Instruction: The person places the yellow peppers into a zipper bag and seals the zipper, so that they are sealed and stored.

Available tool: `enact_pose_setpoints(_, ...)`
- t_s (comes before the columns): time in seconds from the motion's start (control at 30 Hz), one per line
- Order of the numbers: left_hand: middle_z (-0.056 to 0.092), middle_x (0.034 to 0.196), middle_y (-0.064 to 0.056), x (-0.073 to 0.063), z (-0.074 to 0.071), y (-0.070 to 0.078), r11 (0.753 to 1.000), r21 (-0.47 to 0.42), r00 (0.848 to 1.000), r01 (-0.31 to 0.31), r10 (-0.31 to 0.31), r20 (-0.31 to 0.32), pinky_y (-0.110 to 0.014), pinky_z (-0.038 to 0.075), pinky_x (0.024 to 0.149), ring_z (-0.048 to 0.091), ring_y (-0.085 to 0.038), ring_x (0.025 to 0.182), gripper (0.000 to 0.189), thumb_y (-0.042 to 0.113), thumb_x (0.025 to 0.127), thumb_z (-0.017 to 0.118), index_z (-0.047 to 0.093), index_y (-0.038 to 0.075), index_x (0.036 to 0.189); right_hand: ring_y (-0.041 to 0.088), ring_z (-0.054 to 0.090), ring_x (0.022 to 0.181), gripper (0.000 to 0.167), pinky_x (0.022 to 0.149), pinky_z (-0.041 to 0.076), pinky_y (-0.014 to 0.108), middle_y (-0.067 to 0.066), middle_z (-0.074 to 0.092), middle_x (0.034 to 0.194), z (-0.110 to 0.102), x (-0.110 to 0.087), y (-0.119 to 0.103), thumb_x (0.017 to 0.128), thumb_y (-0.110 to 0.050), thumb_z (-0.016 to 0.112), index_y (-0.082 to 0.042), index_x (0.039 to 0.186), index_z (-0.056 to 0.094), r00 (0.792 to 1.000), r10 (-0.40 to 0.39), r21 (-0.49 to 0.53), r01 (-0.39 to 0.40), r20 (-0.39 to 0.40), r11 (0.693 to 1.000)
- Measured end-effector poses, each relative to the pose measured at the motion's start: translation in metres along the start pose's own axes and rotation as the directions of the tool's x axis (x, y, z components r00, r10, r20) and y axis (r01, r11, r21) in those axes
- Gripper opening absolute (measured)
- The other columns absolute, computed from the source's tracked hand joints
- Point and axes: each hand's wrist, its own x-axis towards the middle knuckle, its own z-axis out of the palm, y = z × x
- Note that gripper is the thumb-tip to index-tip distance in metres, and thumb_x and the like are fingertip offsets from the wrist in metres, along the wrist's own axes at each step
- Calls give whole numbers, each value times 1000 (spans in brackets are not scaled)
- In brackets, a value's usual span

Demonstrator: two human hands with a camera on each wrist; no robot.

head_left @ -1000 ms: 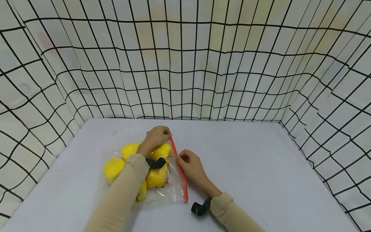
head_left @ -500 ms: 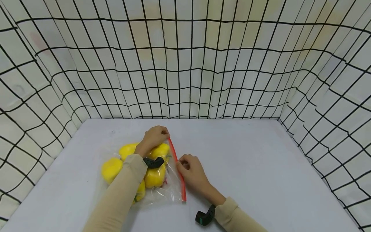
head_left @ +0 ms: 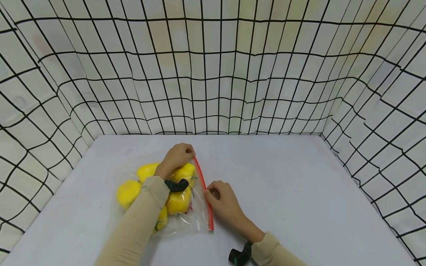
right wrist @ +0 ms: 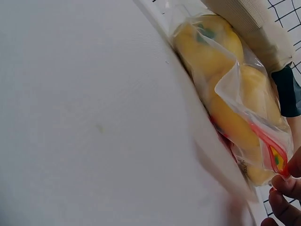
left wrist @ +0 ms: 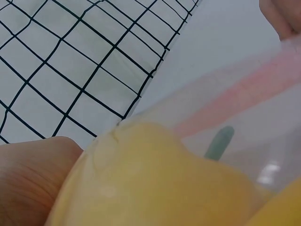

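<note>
A clear zip bag (head_left: 198,216) full of yellow bell peppers (head_left: 128,194) lies on the table, its red zip strip (head_left: 210,220) on the right side. My left hand (head_left: 176,157) reaches over the peppers and pinches the strip's far end. Lower along the same strip, my right hand (head_left: 226,205) pinches it between thumb and fingers. The right wrist view has the red zip (right wrist: 268,139) meeting the right hand's fingertips (right wrist: 287,186). Close up in the left wrist view are a pepper (left wrist: 155,179) under plastic and part of the left hand (left wrist: 33,179).
A white table (head_left: 299,192) lies under everything. Black netting (head_left: 213,77) over pale walls rises at the back and both sides. Each wrist wears a black camera, one on the left (head_left: 177,185) and one on the right (head_left: 240,255).
My right hand has slid along the red strip toward the near end, a little lower in view. The left hand stays at the far end. The head view has shifted slightly.
</note>
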Motion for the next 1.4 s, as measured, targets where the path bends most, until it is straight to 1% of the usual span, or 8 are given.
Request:
enact_pose_setpoints(0.2,68,95,-8,-2,-2,0,1000,-1,1000,-6,6,-3,-30,45,73,56,-21,79,20,24,104,60,72,8,104,12,50,90,5,84,41,28,-7,63,89,3,-5,2,98,-17,66,-19,95,69,996,-78,-44,77,-34,996)
enact_pose_setpoints(0.33,68,93,-8,-1,-2,-1,1000,1,1000,-18,18,-6,-30,44,71,56,-20,77,20,23,104,60,72,7,103,11,52,90,4,90,38,36,-9,66,89,6,-7,5,96,-19,67,-20,93,70,991,-118,-91,111,-71,990)
enact_pose_setpoints(0.47,67,94,-8,-2,-2,-1,1000,-3,1000,-18,18,-9,-30,44,72,56,-19,77,20,23,104,59,72,8,102,12,52,95,4,97,32,45,-12,66,91,7,-8,6,98,-22,66,-23,94,68,993,-99,-90,92,-70,992)
enact_pose_setpoints(0.57,68,95,-8,-3,-2,-1,1000,-3,1000,-6,6,-8,-31,44,72,56,-20,77,20,23,104,59,72,8,103,13,52,98,4,100,30,48,-12,65,91,8,-8,7,99,-23,65,-24,96,68,996,-80,-78,76,-48,994)
enact_pose_setpoints(0.7,68,96,-8,-2,-2,-2,1000,8,1000,-1,1,2,-30,44,72,56,-20,78,21,23,105,58,72,7,104,13,52,98,4,102,28,49,-12,67,91,9,-9,8,99,-23,65,-24,96,67,997,-65,-75,62,-33,995)
enact_pose_setpoints(0.97,67,94,-8,-2,-2,0,1000,-1,1000,7,-7,7,-30,44,70,55,-20,76,21,24,105,57,71,8,103,14,55,100,5,107,27,52,-12,70,94,8,-10,10,97,-20,65,-24,94,69,998,-49,-49,47,-39,998)
enact_pose_setpoints(1.1,67,95,-8,-2,-3,1,1000,1,1000,11,-11,10,-29,43,70,55,-20,77,21,24,105,58,71,8,103,11,55,99,6,108,29,51,-14,70,94,7,-12,11,97,-21,66,-25,94,69,999,-37,-46,36,-31,998)
enact_pose_setpoints(1.4,68,99,-11,-3,-3,2,1000,7,1000,5,-5,5,-29,43,71,55,-20,78,21,21,105,58,71,6,105,10,56,102,9,105,32,49,-17,70,96,2,-23,11,98,-22,66,-28,93,71,1000,-25,-45,25,-3,999)
